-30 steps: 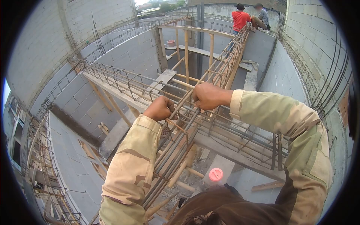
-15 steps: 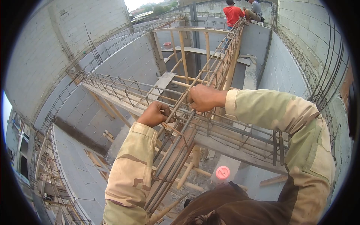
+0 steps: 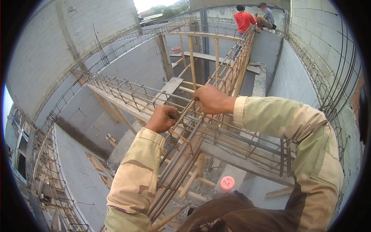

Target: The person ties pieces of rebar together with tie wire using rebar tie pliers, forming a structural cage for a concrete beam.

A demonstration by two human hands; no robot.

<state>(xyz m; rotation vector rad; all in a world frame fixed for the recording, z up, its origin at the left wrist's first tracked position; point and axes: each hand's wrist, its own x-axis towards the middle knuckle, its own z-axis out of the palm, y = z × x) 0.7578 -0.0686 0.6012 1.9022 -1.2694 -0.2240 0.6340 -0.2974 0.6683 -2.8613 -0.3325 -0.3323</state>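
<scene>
My left hand (image 3: 162, 118) is closed, thumb and fingers pinched together beside the steel bars where two rebar cages cross. What lies in that pinch is hidden. A bent, rusty stirrup (image 3: 180, 136) shows just below it. To the right, my right hand (image 3: 213, 99) has its fingers curled round a rebar (image 3: 185, 116) that slants up from near the left hand. Under both hands runs the long rebar cage (image 3: 224, 79), set over a plank form and made of several bars tied with stirrups. A second cage (image 3: 116, 83) meets it from the left.
Two people, one in a red shirt (image 3: 245, 22), are at the cage's far end. A pink-lidded container (image 3: 227, 183) is below. Bamboo poles (image 3: 192, 58) prop the forms. Grey block walls (image 3: 131, 58) surround deep openings. Upright bars (image 3: 285, 156) stand near my right elbow.
The view has shifted slightly, so the scene sits a little lower at the top. My left hand has turned a little and moved slightly right. My right hand stays on the rebar.
</scene>
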